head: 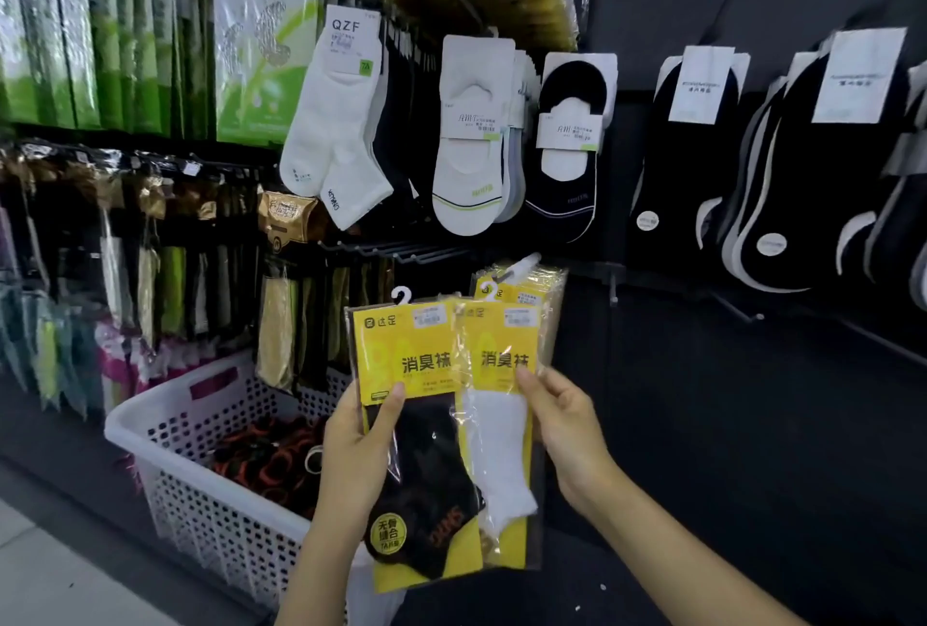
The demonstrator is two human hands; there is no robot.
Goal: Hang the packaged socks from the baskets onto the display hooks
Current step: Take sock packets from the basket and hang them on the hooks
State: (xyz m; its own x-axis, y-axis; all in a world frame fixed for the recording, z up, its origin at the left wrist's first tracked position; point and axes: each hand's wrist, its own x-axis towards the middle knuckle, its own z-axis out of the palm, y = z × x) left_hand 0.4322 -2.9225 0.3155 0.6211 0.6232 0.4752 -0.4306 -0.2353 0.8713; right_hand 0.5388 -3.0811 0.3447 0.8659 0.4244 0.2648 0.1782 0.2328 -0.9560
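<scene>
Left hand [358, 445] grips black-sock pack [419, 455], basket rim [165, 404] beside

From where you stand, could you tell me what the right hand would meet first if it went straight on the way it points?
Probably the bunch of yellow packs already hanging, just beyond the white sock pack the right hand pinches. Depth is hard to judge, so a gap may remain.

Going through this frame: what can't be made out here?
Head view only.
1. The price sticker on the black sock pack: print too small, blurred.
2. The white basket contents: dark and blurred; right end hidden by the left hand and forearm.
3. The hook under the hanging yellow packs: mostly covered by them.
</scene>
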